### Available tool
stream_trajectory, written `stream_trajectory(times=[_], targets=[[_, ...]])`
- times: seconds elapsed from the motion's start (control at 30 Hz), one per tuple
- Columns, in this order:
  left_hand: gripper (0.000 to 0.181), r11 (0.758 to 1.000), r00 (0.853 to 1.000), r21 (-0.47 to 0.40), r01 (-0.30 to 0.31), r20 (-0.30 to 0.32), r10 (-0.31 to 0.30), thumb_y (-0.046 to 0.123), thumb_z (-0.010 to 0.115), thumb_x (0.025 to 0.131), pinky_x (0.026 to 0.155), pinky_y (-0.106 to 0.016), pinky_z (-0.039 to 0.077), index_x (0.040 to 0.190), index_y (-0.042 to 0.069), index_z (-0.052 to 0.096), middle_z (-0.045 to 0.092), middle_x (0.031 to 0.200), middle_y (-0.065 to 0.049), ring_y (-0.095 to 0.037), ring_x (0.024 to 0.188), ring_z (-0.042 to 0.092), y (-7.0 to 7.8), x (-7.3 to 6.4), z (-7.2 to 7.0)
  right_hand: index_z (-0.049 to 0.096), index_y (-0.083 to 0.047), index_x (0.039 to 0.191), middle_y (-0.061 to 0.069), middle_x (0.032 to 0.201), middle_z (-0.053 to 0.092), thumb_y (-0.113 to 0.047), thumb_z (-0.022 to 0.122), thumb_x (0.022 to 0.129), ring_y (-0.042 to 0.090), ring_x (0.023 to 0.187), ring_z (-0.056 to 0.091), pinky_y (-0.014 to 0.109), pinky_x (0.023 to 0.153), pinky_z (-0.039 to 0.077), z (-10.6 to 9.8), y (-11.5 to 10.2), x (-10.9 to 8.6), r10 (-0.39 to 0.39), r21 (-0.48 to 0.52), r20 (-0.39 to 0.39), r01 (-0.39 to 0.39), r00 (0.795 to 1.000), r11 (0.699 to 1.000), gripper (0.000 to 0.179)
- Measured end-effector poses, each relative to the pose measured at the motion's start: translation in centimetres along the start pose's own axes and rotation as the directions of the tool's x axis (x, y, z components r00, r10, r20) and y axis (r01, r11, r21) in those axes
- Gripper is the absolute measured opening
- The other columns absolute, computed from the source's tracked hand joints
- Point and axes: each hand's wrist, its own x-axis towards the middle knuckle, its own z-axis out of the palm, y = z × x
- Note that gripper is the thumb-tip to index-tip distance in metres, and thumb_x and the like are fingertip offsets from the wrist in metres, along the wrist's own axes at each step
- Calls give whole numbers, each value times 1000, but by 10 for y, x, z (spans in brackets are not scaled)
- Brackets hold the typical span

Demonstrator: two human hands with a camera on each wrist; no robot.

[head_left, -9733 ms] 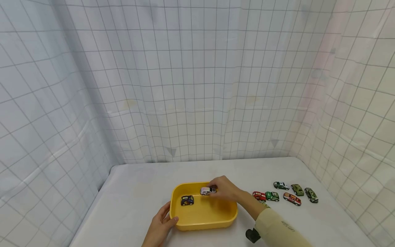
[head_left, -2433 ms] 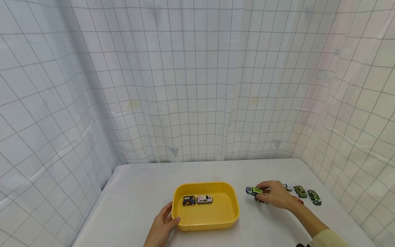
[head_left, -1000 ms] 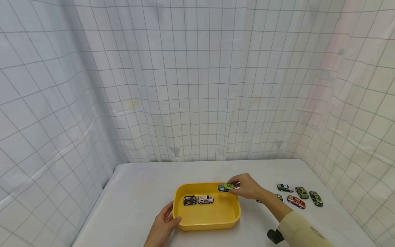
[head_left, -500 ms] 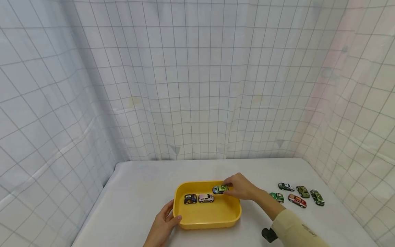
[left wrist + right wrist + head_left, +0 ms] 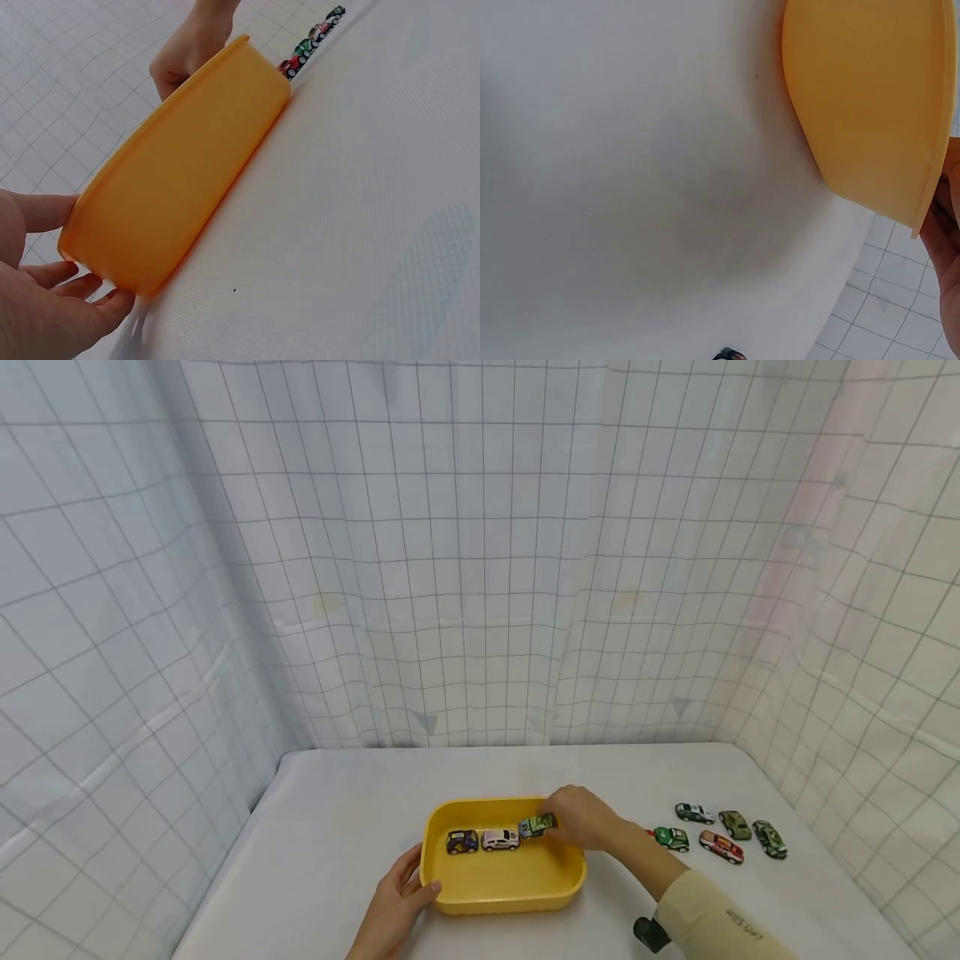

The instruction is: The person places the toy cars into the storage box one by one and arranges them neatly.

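Observation:
My left hand grips the left end of a yellow plastic tray, thumb on the rim and fingers against the outer wall. Inside, my right hand pinches a green-and-blue toy car, slightly tilted, by its right end. To its left, a dark blue toy car and a white toy car stand in a row. In the left wrist view the tray's wall hides the cars inside. The right wrist view shows my right hand bent over the tray's rim, fingertips hidden.
Right of the tray stand a green car, a white-and-green car, an orange-red car, an olive car and a camouflage car. A red car is mostly hidden behind my right arm. White gridded curtains surround the table.
The white car was released beside the dark blue one. My right hand picked up the green-and-blue car from the right, carried it left and lowered it into the tray. My left hand stayed put.

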Motion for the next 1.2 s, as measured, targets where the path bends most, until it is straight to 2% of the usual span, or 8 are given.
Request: stream_trajectory(times=[0.17, 0.37, 0.73, 0.97, 1.1, 1.2], targets=[[82, 1000, 1000, 13, -1, 2, 1, -5, 69, 94, 111, -51, 43, 159, -10, 19, 12, 164, -35, -52, 148, 23, 0, 0, 0, 81, -11, 104, -7, 95, 75, -23, 87, 86, 10, 86, 65, 40, 90, 60, 0, -4, 0, -6, -45, -2, 6, 1000, 999, 22], [82, 1000, 1000, 14, 0, -7, 0, -6, 69, 94, 111, -52, 42, 159, -10, 19, 11, 164, -36, -52, 148, 22, 1, 1, 1, 80, -6, 109, 2, 102, 76, -20, 85, 87, 17, 93, 68, 42, 92, 60, -3, -9, -2, -7, -39, -2, 7, 1000, 999, 27], [83, 1000, 1000, 3, 6, -6, -6, -7, 69, 93, 110, -52, 43, 159, -12, 18, 10, 164, -37, -53, 147, 20, 1, -1, 3, 78, -3, 114, 5, 111, 76, -17, 83, 89, 21, 104, 70, 45, 97, 58, -1, 0, -8, 5, 103, -18, -3, 1000, 995, 29], [83, 1000, 1000, 28, 10, -22, -9, -6, 70, 94, 109, -52, 44, 158, -12, 19, 12, 163, -37, -55, 146, 23, -1, -1, 3, 78, -1, 113, 7, 110, 76, -14, 83, 89, 22, 100, 71, 41, 90, 61, -6, 6, -14, -6, 208, -51, 16, 999, 978, 28], [83, 999, 999, 32, 14, -32, -13, -6, 71, 93, 109, -51, 45, 158, -12, 19, 12, 163, -37, -54, 146, 23, -1, -1, 3, 77, 2, 114, 11, 109, 76, -12, 83, 89, 25, 97, 71, 39, 87, 62, -11, 10, -18, -19, 243, -90, 41, 996, 969, 29], [83, 999, 999, 29, 13, -29, -12, -6, 71, 93, 109, -52, 45, 158, -12, 19, 12, 163, -37, -55, 146, 23, -1, -1, 3, 77, 2, 115, 10, 110, 76, -13, 83, 89, 24, 96, 70, 38, 87, 62, -15, 13, -22, 0, 258, -97, 25, 995, 966, 31]])
